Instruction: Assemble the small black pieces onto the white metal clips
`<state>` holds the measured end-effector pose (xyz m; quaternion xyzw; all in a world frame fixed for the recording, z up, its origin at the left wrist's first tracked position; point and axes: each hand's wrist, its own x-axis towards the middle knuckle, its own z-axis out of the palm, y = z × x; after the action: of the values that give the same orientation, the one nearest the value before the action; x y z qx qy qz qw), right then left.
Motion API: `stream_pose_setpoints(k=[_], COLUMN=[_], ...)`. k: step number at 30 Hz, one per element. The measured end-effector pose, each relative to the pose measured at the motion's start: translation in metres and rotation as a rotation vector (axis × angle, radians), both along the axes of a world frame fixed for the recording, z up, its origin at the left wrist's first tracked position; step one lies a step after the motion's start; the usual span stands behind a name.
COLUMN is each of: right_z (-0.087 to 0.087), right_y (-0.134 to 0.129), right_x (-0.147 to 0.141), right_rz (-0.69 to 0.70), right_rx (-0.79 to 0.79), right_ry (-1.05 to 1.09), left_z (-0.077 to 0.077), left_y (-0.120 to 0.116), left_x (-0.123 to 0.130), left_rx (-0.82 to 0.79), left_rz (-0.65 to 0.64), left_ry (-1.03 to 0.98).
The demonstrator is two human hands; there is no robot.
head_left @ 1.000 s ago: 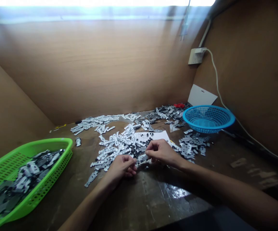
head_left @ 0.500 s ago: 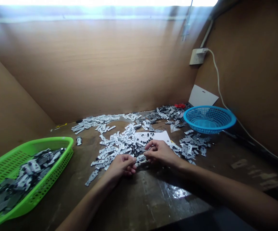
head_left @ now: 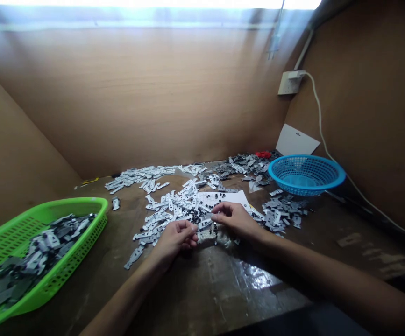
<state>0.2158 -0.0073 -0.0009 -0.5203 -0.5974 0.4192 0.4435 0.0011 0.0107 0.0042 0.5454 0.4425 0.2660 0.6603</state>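
Observation:
My left hand [head_left: 178,236] is curled in front of the loose parts, thumb against the fingers; what it pinches, if anything, I cannot make out. To its right, my right hand [head_left: 235,218] is closed in a pinch above small black round pieces [head_left: 194,215], its fingertips hiding anything between them. Between the hands lies a light flat part [head_left: 205,224]. A heap of white flat plastic parts with holes [head_left: 167,210] spreads behind and left of my left hand. More black pieces lie on a white sheet [head_left: 239,198] behind my right hand.
A green basket [head_left: 100,205] of grey and white parts stands at left. At right is a blue basket [head_left: 305,190], near grey parts [head_left: 281,211] and a red item [head_left: 263,154]. A white cable [head_left: 319,116] runs down from a wall socket [head_left: 289,83]. Wooden panels enclose the table.
The fingertips of both hands have moved slightly apart. The light part that was between them no longer shows there, and small dark pieces now show below my right fingertips.

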Motion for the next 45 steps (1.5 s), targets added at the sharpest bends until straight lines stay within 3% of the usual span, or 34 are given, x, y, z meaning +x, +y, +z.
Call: stream_pose_setpoints(k=[5, 11, 19, 26, 30, 33, 36, 41, 45], right_z=[-0.007, -0.003, 0.004, 0.001, 0.007, 0.013, 0.016, 0.013, 0.013], right_y=[0.004, 0.002, -0.003, -0.003, -0.002, -0.002, -0.002, -0.003, -0.002], right_x=[0.002, 0.001, -0.003, -0.004, 0.005, 0.015, 0.02, 0.018, 0.016], right_rz=[0.157, 0.154, 0.228, 0.25, 0.22, 0.344, 0.425, 0.474, 0.395], right_rx=[-0.186, -0.193, -0.199, -0.171, 0.018, 0.243, 0.336, 0.363, 0.405], right_ry=[0.072, 0.11, 0.191, 0.147, -0.146, -0.455, -0.625, -0.693, -0.592], left_z=[0.003, 0.006, 0.001, 0.0, 0.001, 0.001, 0.0, 0.0, 0.001], left_y=[-0.001, -0.005, -0.004, -0.006, -0.003, -0.001, 0.0, 0.0, 0.0], left_x=[0.001, 0.007, 0.004, 0.002, -0.001, -0.003, -0.005, -0.006, -0.007], left_rx=[0.015, 0.086, -0.088, -0.128, -0.222, -0.294, -0.366, -0.432, -0.458], left_rz=[-0.026, 0.075, -0.034, -0.099, -0.055, -0.005, 0.017, 0.021, 0.031], left_ry=[0.039, 0.059, 0.003, -0.055, -0.138, -0.21, -0.267, -0.307, -0.319])
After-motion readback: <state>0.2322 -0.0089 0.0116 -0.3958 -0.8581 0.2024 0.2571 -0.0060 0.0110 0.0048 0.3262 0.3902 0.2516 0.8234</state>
